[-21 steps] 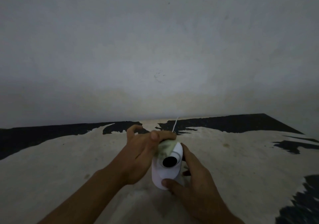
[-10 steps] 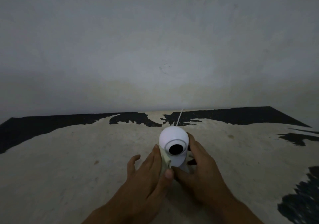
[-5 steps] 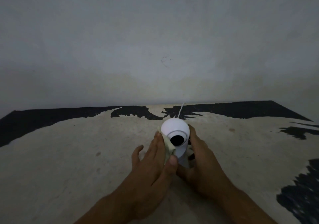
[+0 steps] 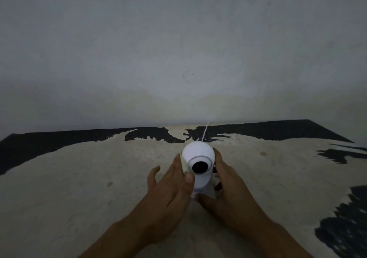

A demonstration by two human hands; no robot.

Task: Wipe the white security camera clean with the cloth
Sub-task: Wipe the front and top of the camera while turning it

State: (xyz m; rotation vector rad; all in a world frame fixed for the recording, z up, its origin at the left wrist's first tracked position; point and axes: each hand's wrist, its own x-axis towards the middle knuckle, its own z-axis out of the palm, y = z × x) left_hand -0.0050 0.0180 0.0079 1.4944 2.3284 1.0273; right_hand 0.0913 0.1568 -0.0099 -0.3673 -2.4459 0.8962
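A pale wall [image 4: 178, 49] is filling the view beyond both hands, and under them a worn table [image 4: 79, 178] is lying, its dark coating peeling away at the far edge and off to the right of the right hand.

The camera [image 4: 199, 165] is standing upright on the table between the two hands, its round head above a narrower body and its dark lens [image 4: 200, 167] facing back toward the person. A thin white cable [image 4: 205, 131] is running from behind it toward the wall.

The left hand [image 4: 172, 194] is lying flat against the camera's left side, fingers straight, thumb tip touching the body just under the lens, and pinning the cloth [image 4: 184, 163] there (only a pale sliver is showing between fingers and shell). The right hand [image 4: 228, 188] is cupping the camera's right side and base, thumb across the foot, bracing it rather than lifting it.

The wiping looks to be midway: the cloth is working the left flank of the head, while the lens face, crown, right side and back seem yet to be covered. No dirt is discernible in this dim light, so I cannot tell how clean the shell is.
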